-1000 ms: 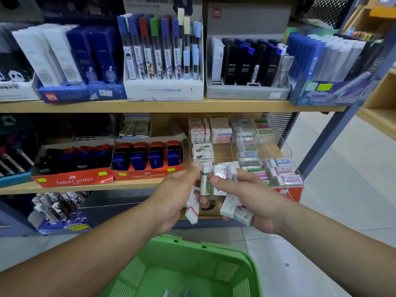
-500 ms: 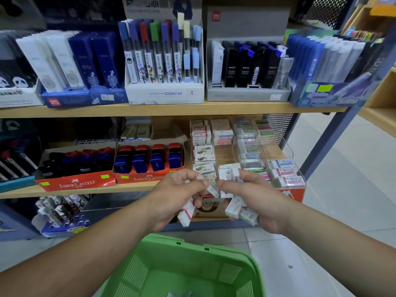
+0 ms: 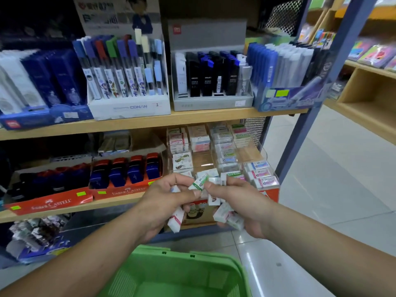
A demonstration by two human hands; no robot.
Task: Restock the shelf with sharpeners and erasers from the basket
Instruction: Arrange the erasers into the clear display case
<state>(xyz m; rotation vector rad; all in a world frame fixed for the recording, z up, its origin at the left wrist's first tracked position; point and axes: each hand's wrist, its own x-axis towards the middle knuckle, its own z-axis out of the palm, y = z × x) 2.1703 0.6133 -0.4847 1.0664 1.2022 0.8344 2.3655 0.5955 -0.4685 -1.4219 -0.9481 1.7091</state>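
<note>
Left hand (image 3: 169, 202) pinches a green-banded eraser (image 3: 198, 183) just before the eraser rack (image 3: 202, 162), long axis slanting toward it; right hand (image 3: 240, 202) has its grip clamped on spare erasers (image 3: 225, 215).

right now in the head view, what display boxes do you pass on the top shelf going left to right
dark blue box → white conan box → grey box → light blue box

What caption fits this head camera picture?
Left hand and right hand hold erasers at the shelf; green basket in the foreground.
</note>
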